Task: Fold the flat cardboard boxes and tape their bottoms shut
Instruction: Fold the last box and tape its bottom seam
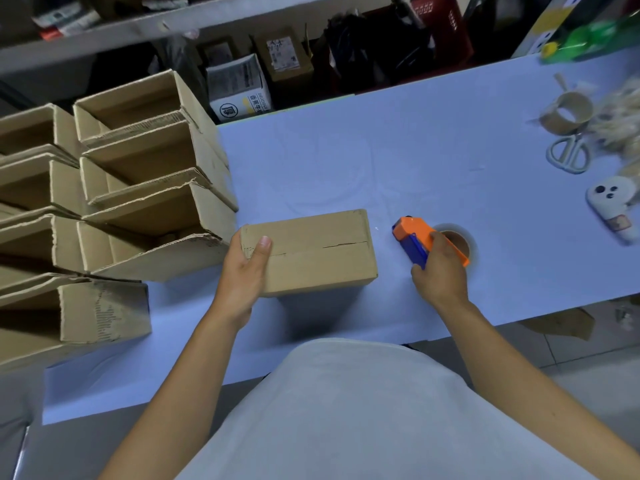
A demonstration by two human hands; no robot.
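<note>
Folded box (308,251) sat bottom-up on blue table (381,157), near front edge, just right of box stack (138,188); flaps met along centre seam, seam partly gapped toward right end; could not tell whether tape lay over it. Left hand (244,271) gripped box at left end, thumb (261,249) flat on top face, fingers wrapped down near side, partly hidden. Right hand (440,268) closed around tape dispenser (415,237), orange and blue, resting on table just right of box, apart from it; brown tape roll (459,242) partly hidden behind hand. Stack at left: several open-topped boxes, nested and leaning, spilling past table's left edge, nearest one touching or nearly touching left end of held box. Far right of table: empty tape core (566,114), scissors (569,155), white phone (613,202) face down, pale tangled stuff at edge, too blurred to name; green bottle (588,41) at far right corner. Behind table: shelf with cartons, red crate (445,29). Pale shirt (363,410) filled lower frame.
</note>
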